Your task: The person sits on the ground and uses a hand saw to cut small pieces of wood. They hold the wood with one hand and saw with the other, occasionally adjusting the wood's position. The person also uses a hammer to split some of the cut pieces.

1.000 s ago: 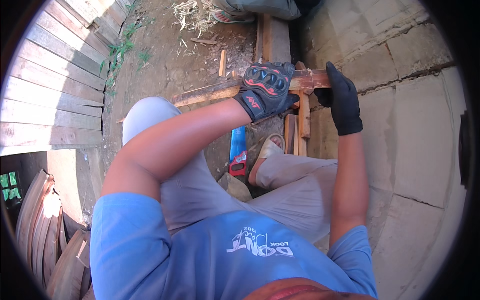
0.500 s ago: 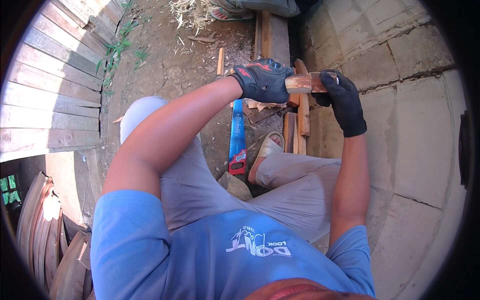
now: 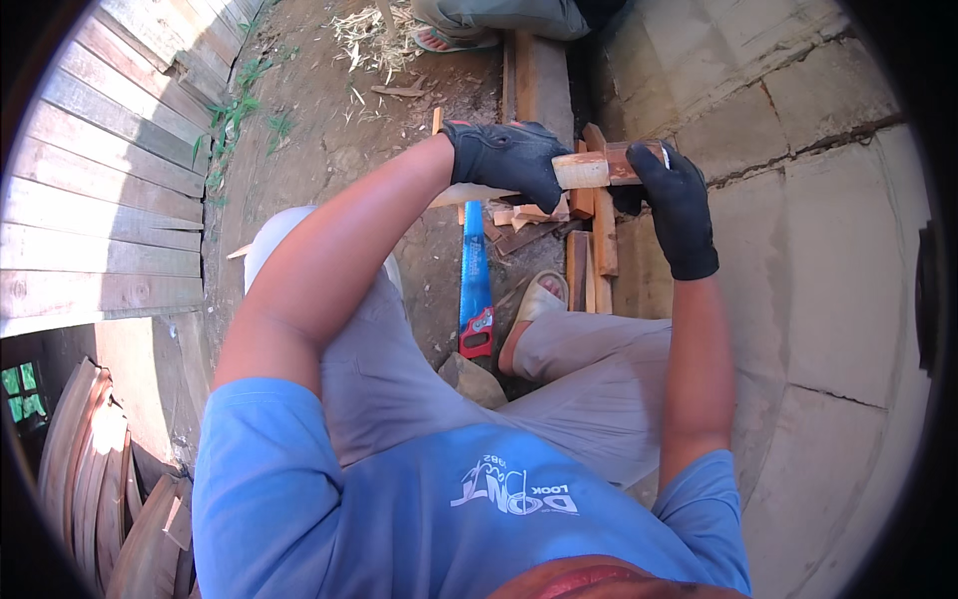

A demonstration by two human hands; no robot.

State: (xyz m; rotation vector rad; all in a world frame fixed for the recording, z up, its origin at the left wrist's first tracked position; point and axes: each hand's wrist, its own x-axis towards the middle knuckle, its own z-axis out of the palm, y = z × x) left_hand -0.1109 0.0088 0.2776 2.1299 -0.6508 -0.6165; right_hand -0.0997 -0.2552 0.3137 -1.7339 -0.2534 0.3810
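Note:
Both my hands wear black gloves and hold one wooden strip [image 3: 597, 168] level in front of my knees. My left hand [image 3: 504, 160] is closed over its pale middle part. My right hand [image 3: 677, 205] grips its reddish right end. The strip's left end pokes out below my left wrist. Under the hands lies a heap of short wood offcuts [image 3: 591, 245] on the dirt. A handsaw [image 3: 475, 275] with a blue blade and a red and black handle lies on the ground between my legs, with its handle toward me.
My sandalled foot [image 3: 537, 299] rests beside the saw handle, and a stone [image 3: 471, 379] lies near my knee. A thick plank [image 3: 540, 75] runs away from me. Another person's sandalled foot [image 3: 454, 40] is at the top. Concrete slabs [image 3: 798, 230] lie to the right, weathered boards [image 3: 100, 190] to the left.
My left hand has turned over, so its red-marked back no longer faces up. The strip sticks out less to the left. Both hands sit slightly higher in the picture.

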